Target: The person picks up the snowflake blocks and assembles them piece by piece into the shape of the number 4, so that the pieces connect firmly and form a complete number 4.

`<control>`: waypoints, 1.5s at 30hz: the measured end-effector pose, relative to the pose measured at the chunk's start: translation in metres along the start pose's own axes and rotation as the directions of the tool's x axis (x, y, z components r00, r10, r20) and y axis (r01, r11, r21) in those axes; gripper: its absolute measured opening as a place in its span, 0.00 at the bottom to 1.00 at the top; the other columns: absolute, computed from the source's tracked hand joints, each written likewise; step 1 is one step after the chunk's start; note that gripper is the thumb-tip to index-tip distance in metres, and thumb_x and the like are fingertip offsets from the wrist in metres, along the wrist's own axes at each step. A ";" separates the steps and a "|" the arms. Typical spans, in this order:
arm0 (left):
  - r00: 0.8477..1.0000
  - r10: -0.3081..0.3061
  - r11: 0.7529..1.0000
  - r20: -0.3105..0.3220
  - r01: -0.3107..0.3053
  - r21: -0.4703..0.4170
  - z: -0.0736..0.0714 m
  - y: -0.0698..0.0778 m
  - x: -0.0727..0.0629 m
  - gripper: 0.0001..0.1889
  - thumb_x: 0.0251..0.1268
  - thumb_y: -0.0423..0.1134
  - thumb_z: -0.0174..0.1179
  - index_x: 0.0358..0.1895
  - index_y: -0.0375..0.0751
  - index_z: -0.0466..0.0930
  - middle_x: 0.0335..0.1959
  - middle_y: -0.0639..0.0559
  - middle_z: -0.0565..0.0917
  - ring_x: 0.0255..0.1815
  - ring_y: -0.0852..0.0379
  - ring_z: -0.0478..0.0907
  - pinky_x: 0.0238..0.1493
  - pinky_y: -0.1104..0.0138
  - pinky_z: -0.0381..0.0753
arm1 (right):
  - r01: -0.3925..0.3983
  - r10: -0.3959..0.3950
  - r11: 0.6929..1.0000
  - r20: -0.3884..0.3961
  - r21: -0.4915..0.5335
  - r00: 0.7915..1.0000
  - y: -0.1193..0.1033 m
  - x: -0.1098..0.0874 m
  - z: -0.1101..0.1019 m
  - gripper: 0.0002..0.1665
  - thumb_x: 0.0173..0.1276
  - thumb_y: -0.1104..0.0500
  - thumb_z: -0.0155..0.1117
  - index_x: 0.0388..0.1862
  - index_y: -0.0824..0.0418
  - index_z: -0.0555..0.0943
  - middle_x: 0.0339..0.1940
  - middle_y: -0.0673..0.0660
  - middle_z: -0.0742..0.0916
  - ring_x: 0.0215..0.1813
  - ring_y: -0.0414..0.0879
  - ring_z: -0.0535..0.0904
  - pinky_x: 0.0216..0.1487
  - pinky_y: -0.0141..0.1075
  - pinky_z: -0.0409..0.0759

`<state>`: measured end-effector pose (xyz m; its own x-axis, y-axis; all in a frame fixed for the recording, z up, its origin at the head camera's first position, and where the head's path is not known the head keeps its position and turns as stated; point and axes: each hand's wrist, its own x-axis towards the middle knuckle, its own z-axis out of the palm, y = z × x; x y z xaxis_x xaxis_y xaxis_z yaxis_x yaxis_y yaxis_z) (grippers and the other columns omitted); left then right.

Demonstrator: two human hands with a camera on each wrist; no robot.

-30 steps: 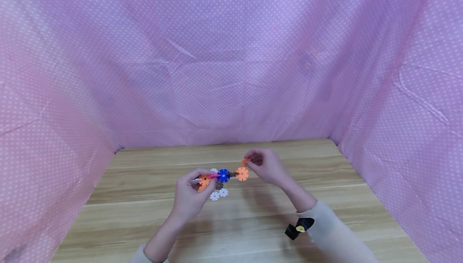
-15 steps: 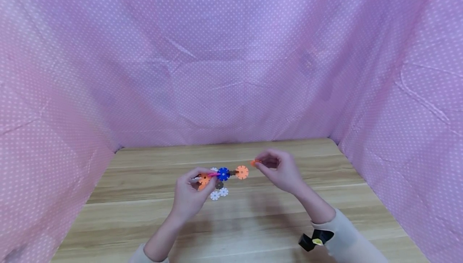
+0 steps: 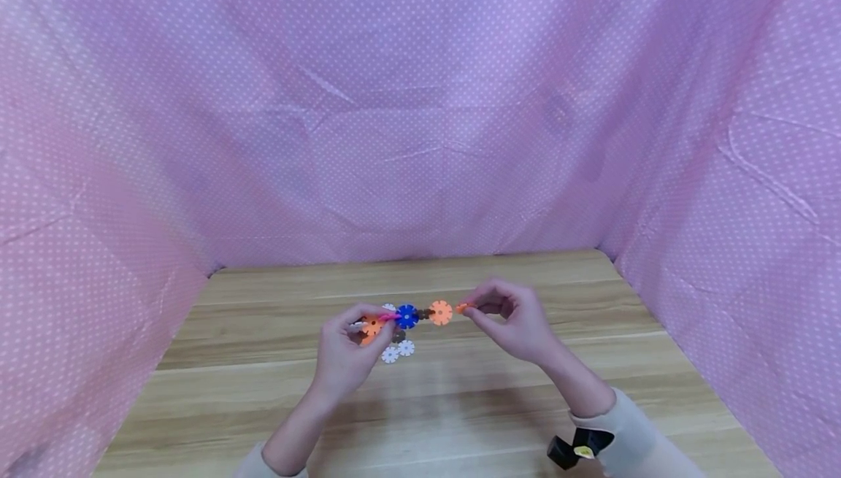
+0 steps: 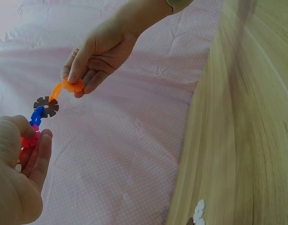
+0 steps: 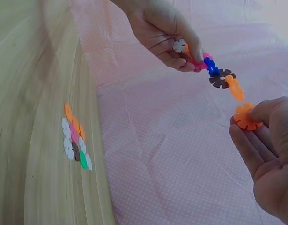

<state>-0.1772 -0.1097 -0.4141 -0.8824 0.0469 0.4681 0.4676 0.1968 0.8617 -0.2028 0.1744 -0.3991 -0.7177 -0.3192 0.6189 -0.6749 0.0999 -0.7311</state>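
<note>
My left hand (image 3: 344, 357) pinches a chain of notched plastic discs, the flat interlocking kind. In the right wrist view a white disc (image 5: 180, 46) shows at its near end, then orange and pink, a blue disc (image 5: 211, 66), a brown disc (image 5: 222, 78) and an orange end disc (image 5: 235, 88). Between thumb and fingers, my right hand (image 3: 515, 325) holds a loose orange disc (image 5: 247, 117). It is right beside the chain's orange end; whether they touch I cannot tell. The left fingers hide part of the chain.
Several loose discs (image 5: 73, 136), white, orange, pink, brown and green, lie on the wooden table (image 3: 420, 405) beneath the left hand. Pink dotted cloth (image 3: 420, 171) surrounds the table at the back and sides. A black wrist camera (image 3: 578, 447) sits at the right sleeve.
My right hand, with its orange disc, has shifted right from above the chain's end, then lowered to level with it. The left hand and chain stay nearly still.
</note>
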 end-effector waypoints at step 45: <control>0.991 -0.059 0.998 0.117 0.063 -0.026 -0.006 -0.001 0.002 0.07 0.67 0.24 0.70 0.42 0.39 0.88 0.39 0.41 0.93 0.32 0.62 0.91 0.20 0.65 0.89 | -0.076 0.078 0.997 -0.068 0.032 0.995 0.001 -0.003 0.021 0.07 0.66 0.75 0.73 0.38 0.67 0.86 0.35 0.68 0.91 0.36 0.38 0.91 0.35 0.34 0.93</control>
<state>-0.1786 -0.1158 -0.4127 -0.9085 0.1495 0.3901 0.4126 0.1742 0.8941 -0.1978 0.1557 -0.4075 -0.7778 -0.2461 0.5783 -0.6130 0.0939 -0.7845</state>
